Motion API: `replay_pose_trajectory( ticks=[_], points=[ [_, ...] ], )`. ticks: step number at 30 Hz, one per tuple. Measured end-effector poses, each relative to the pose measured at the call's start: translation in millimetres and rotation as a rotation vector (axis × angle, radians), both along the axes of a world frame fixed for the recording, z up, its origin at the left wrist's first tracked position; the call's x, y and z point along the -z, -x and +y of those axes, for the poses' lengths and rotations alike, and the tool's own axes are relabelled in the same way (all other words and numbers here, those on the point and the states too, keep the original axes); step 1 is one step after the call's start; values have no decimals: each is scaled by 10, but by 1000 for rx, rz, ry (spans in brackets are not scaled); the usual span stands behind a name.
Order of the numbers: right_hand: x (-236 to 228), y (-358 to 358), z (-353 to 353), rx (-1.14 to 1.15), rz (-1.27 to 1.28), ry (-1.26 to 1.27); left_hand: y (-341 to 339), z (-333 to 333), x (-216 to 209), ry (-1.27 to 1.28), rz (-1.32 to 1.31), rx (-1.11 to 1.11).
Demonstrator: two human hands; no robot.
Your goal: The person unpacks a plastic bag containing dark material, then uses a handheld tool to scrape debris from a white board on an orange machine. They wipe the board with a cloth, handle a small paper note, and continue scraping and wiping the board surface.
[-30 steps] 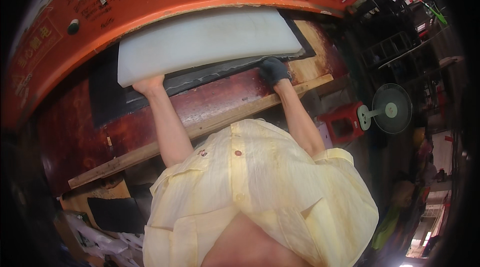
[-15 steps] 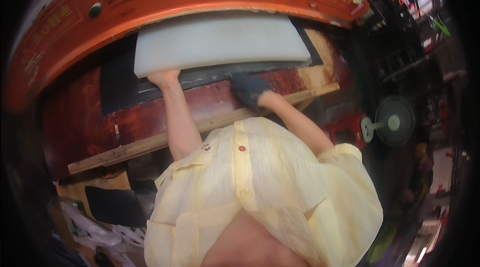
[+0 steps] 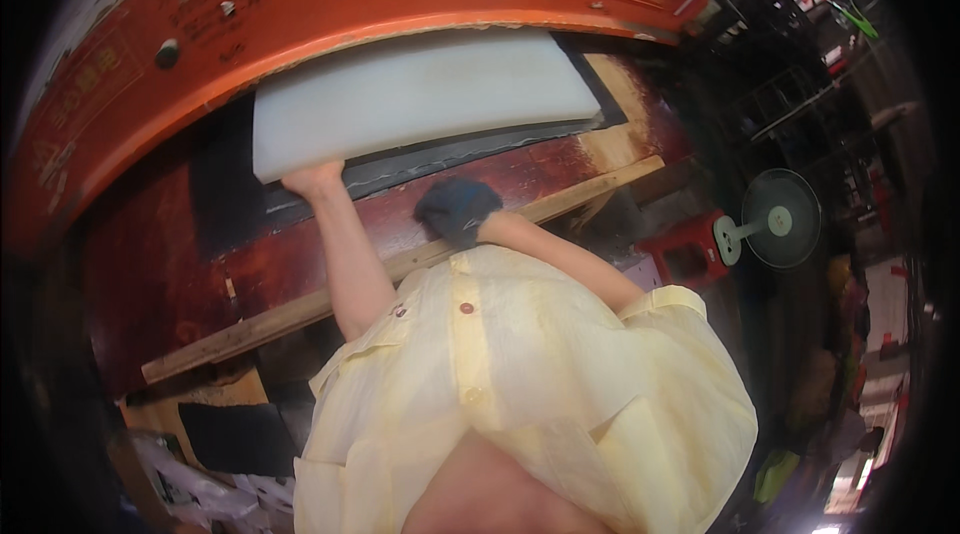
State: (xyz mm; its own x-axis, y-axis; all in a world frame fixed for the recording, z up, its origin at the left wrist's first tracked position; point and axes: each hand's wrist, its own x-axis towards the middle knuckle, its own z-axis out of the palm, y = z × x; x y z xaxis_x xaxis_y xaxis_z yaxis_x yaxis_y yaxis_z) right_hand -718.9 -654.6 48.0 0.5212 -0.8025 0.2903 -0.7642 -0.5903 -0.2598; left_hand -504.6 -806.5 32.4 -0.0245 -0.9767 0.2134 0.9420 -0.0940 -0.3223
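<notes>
A thick white slab point(image 3: 420, 94) lies on a black mat point(image 3: 470, 152) under the orange head of a press point(image 3: 300, 4). My bare left hand point(image 3: 315, 179) grips the slab's near left corner, arm stretched forward. My right hand point(image 3: 455, 209), in a dark glove, is drawn back close to my chest. It hovers over the dark red press bed point(image 3: 170, 264) and the wooden strip point(image 3: 280, 319), fingers curled and holding nothing. My pale yellow shirt fills the lower middle of the view.
A standing fan point(image 3: 780, 219) and a red stool point(image 3: 690, 249) are on the floor to the right. Dark sheets and light scraps point(image 3: 230, 444) lie below the bed at lower left. The orange head hangs low over the slab.
My gloved right hand has come off the slab's near right edge and pulled back toward my body. My left hand stays on the slab's left corner.
</notes>
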Motion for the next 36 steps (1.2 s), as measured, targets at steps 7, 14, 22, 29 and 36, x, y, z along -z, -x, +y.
replay_pose_trajectory(
  ticks=[7,14,22,29,36],
  points=[
    [-17,651,-69,621,-1906,-1131,0,76,-227,19,-14,72],
    [15,944,-174,809,-1815,-854,238,137,-163,-251,-342,-119],
    [-43,1352,-68,847,-2111,-895,176,-52,251,-128,-151,80],
    [444,1656,-323,497,-2620,-588,285,126,-133,-375,-431,-104],
    [82,1998,-426,625,-2083,-839,294,153,-258,-392,-383,-89]
  ],
)
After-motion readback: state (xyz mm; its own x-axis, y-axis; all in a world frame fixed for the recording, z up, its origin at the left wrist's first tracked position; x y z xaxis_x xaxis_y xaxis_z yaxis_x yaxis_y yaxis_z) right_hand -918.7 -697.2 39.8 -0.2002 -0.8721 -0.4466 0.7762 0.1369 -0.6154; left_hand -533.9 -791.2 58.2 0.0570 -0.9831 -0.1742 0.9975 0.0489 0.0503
